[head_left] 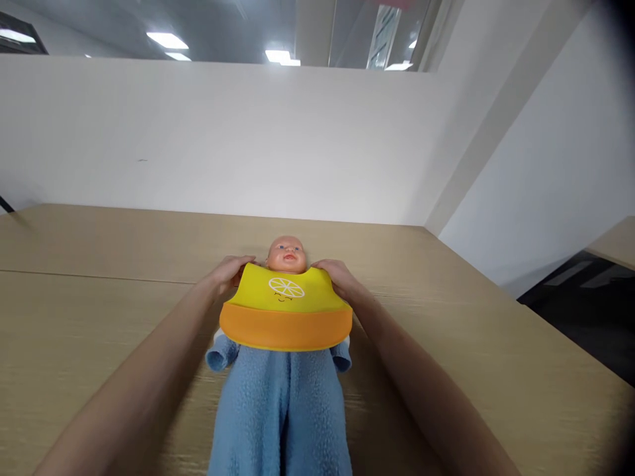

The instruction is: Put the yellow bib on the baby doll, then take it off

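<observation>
At the far left, well beyond the bib (286,328), a thin black thing (6,205) pokes in at the edge of the table (99,344), whose wood-coloured top runs under everything near the bib. A seam crosses the top to the bib's left. The left forearm reaches up beside the bib to the left hand (231,272), which is closed on the bib's upper left corner; the thumb is hidden. Just below the bib's left end, a blue sleeve (221,352) sticks out, its round opening facing the person.

In the middle, the yellow bib with its orange pocket lies across the chest of a doll (286,254). A white fruit slice and a smiling face are printed on it. The doll's bald head shows just above the bib's neckline, face up, and the legs of its fluffy blue suit (278,416) stretch below the bib toward the person. Beyond the bib stands a white wall (238,139).

To the bib's right, the right hand (339,276) is closed on its upper right corner, fingertips near the neckline. Another sleeve (341,355) shows below the bib's right end. Far right of the bib is a black thing (585,311), too unclear to name.
</observation>
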Tool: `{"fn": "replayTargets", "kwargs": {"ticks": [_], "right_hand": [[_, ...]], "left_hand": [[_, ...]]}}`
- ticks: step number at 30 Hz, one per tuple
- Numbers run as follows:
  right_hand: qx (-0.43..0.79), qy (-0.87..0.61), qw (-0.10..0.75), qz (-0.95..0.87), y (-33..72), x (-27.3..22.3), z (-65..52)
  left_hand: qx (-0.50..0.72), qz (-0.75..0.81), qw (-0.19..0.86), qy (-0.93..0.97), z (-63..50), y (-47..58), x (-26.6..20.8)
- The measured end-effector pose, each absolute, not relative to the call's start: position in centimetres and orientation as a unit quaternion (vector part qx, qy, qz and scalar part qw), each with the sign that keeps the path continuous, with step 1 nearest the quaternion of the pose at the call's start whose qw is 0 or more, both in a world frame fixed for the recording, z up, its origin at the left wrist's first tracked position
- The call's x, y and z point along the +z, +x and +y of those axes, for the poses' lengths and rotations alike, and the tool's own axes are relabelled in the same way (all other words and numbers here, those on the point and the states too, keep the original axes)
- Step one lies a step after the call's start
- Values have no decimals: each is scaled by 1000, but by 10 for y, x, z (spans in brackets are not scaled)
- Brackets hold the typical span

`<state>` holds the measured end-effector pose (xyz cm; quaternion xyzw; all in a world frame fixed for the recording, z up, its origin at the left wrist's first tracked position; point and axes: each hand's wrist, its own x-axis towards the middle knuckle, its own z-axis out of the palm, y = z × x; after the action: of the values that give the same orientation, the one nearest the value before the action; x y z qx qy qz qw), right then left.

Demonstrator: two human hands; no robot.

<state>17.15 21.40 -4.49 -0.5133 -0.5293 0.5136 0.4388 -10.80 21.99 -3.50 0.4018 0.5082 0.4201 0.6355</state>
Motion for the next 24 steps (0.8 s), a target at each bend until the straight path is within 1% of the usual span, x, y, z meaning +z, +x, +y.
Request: {"fn": "replayTargets", "kwargs": {"ticks": [4, 8, 14, 16, 24], "right_hand": [[505, -516, 402, -563, 170, -41, 209], [479, -552, 353, -584, 172, -44, 212], [421, -583, 304, -625, 172, -42, 216], [414, -575, 307, -635, 170, -40, 214], [396, -571, 369, -617, 167, -44, 214]], "left_hand": [[416, 473, 681, 373, 212, -98, -33], [390, 462, 726, 328, 212, -93, -33], [392, 465, 734, 304, 210, -90, -28], [386, 470, 733, 305, 208, -88, -26], [369, 496, 720, 316, 206, -82, -20]]}}
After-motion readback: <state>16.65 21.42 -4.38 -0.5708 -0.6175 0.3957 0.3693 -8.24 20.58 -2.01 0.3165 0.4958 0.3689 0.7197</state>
